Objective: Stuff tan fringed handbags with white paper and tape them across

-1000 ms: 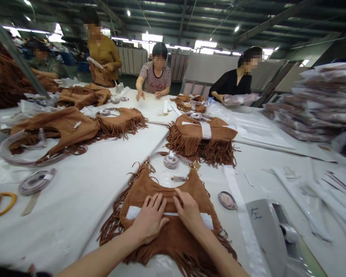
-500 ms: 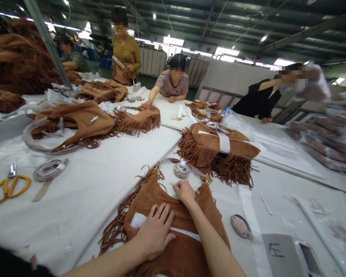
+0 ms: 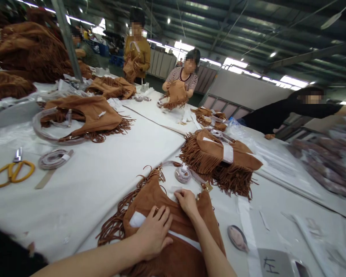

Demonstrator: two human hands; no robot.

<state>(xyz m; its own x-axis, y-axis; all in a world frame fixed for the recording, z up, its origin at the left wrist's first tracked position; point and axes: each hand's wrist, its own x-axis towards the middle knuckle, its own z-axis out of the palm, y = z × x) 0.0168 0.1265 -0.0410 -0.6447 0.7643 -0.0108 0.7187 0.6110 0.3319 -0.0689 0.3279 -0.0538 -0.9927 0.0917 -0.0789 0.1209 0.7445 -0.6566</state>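
Observation:
A brown fringed suede bag point(image 3: 150, 196) lies flat on the white table in front of me, with a white strip point(image 3: 184, 240) across it. My left hand point(image 3: 155, 231) rests spread on the bag, palm down, over the strip. At the bag's upper opening my right hand point(image 3: 187, 202) is closed in a pinch on a small whitish piece point(image 3: 176, 189). Just beyond it, a wrapped strap coil point(image 3: 183, 174) lies on the table.
Orange-handled scissors point(image 3: 13, 171) and another strap coil point(image 3: 54, 158) lie at the left. More fringed bags point(image 3: 86, 115) point(image 3: 222, 157) lie further back. A round dish point(image 3: 238, 237) is at the right. Several people stand around the table.
The camera view has shifted. The person in stripes has lifted a bag off the table. The person in black now reaches to the right. My hands stay on the bag, the right one still pinching.

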